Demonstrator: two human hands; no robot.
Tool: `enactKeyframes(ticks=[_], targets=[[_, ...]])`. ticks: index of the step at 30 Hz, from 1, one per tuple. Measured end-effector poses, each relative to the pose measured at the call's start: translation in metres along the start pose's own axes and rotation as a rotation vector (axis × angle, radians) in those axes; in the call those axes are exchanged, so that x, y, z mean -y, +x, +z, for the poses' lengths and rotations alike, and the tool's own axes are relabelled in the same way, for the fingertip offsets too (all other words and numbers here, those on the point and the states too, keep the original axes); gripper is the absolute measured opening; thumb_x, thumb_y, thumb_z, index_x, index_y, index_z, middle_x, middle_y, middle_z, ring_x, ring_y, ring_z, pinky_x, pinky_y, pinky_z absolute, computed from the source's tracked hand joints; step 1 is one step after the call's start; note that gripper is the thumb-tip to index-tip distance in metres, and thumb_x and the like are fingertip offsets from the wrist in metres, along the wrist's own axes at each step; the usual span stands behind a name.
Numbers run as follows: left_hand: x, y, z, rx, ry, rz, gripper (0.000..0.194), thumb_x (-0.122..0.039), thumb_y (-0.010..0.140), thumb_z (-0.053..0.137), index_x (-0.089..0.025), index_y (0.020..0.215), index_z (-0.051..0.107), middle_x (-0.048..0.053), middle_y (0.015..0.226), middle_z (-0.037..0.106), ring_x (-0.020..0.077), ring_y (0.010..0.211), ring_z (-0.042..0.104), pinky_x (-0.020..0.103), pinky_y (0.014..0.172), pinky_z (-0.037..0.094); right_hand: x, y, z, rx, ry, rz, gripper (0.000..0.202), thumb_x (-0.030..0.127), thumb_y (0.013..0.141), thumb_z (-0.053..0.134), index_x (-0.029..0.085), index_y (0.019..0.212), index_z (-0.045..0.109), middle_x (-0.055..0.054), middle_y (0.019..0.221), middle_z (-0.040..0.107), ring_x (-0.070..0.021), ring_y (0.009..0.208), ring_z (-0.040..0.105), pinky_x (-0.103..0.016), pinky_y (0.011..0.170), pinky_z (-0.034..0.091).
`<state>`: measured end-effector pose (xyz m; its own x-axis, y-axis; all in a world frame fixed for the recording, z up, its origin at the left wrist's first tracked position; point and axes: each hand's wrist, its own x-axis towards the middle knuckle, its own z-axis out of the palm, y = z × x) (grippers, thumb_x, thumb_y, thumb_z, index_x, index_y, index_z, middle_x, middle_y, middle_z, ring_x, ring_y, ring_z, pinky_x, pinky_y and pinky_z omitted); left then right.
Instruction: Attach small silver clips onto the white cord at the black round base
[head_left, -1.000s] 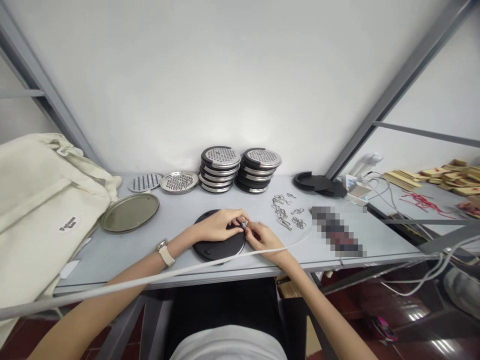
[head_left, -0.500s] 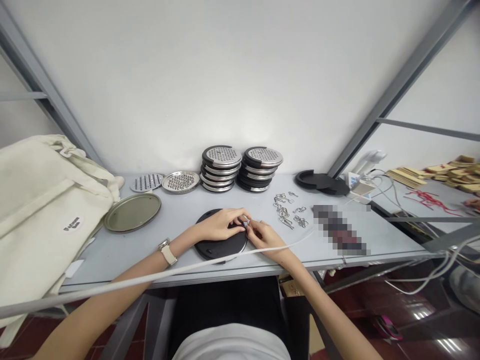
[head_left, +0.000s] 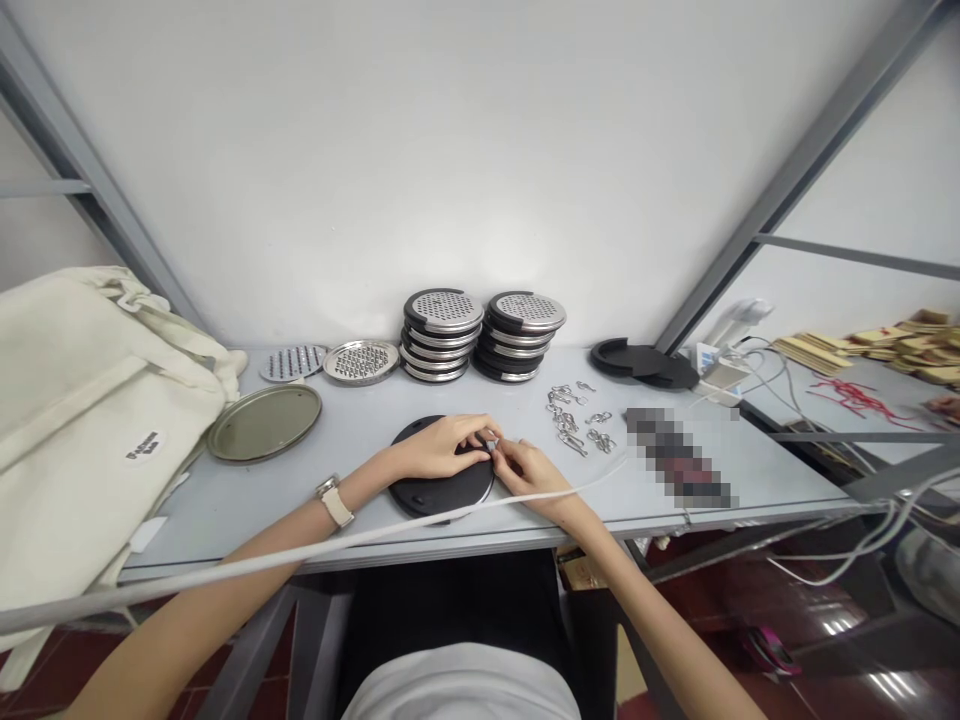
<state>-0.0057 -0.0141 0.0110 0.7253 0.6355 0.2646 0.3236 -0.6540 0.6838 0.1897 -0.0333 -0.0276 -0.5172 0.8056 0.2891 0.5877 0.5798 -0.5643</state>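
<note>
A black round grater base lies flat near the table's front edge. My left hand rests across its top, thumb and fingers pinched together at the right rim. Meeting it there, my right hand is closed, with thumb and forefinger pressed together. A small shiny metal piece shows between the fingertips of both hands; its shape is mostly hidden. Several loose metal wire clasps are scattered to the right of my hands.
Two stacks of round graters stand by the wall. Left of them lie loose grater plates and a plain metal lid. Black holders lie at back right. A cream bag fills the left; a white cable crosses in front.
</note>
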Motion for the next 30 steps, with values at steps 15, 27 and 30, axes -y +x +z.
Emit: enactKeyframes(ticks=[15, 27, 30], targets=[[0.0046, -0.0018, 0.002, -0.036, 0.027, 0.014, 0.033, -0.017, 0.082, 0.059, -0.02, 0.113, 0.051, 0.005, 0.107, 0.059, 0.0133, 0.086, 0.058, 0.027, 0.078, 0.049, 0.003, 0.0006, -0.0023, 0.033, -0.023, -0.023, 0.028, 0.025, 0.093, 0.033, 0.019, 0.067, 0.041, 0.004, 0.057, 0.044, -0.0118, 0.054, 0.04, -0.026, 0.065, 0.032], [0.0023, 0.0003, 0.0007, -0.021, -0.014, -0.012, 0.029, -0.015, 0.081, 0.059, -0.018, 0.109, 0.052, 0.003, 0.095, 0.062, 0.0126, 0.083, 0.058, 0.025, 0.076, 0.047, 0.0012, 0.0015, 0.0005, 0.021, 0.008, 0.022, 0.026, 0.025, 0.091, 0.034, 0.02, 0.066, 0.039, 0.004, 0.055, 0.041, -0.0111, 0.053, 0.038, -0.025, 0.063, 0.032], [0.0015, 0.0005, 0.0008, -0.027, -0.023, -0.016, 0.027, -0.015, 0.08, 0.06, -0.018, 0.106, 0.052, 0.003, 0.094, 0.062, 0.0125, 0.082, 0.058, 0.025, 0.075, 0.047, 0.0009, 0.0016, 0.0008, 0.017, 0.046, 0.044, 0.023, 0.026, 0.09, 0.036, 0.019, 0.068, 0.041, 0.004, 0.056, 0.042, -0.0106, 0.053, 0.037, -0.025, 0.061, 0.032]])
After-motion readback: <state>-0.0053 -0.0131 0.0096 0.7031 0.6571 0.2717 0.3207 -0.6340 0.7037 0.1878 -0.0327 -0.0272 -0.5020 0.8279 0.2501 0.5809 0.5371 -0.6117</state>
